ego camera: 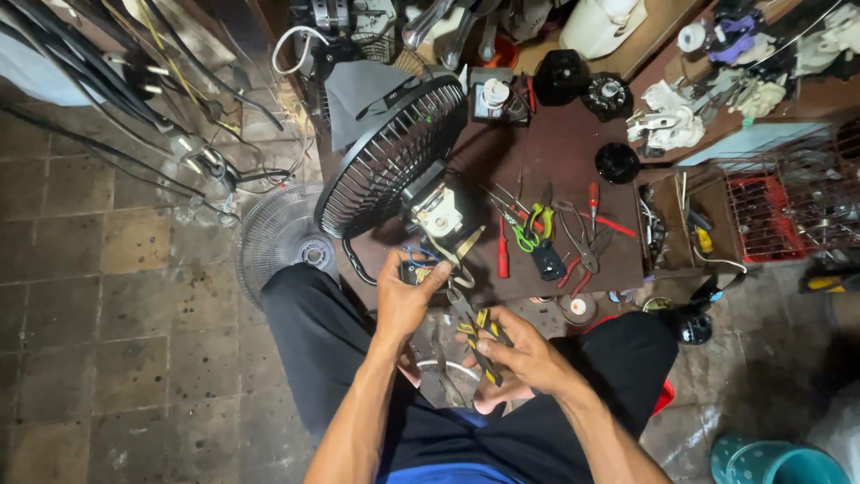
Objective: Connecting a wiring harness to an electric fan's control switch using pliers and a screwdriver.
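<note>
A black electric fan (387, 157) lies on its grille on the brown workbench (555, 152), with its bare motor (439, 208) and loose wires facing me. My left hand (405, 294) pinches a small part with coloured wires (417, 268) just below the motor. My right hand (524, 357) grips pliers with yellow-and-black handles (477, 333), whose jaws point up toward the wires. Both hands hover over my lap, near the bench's front edge.
Screwdrivers, green-handled pliers (536, 222) and red-handled cutters (573, 269) lie on the bench. A loose fan grille (282, 237) rests on the tiled floor at left. Cables (134, 99) hang at upper left. A red wire crate (761, 220) stands right; a teal bucket (775, 462) sits lower right.
</note>
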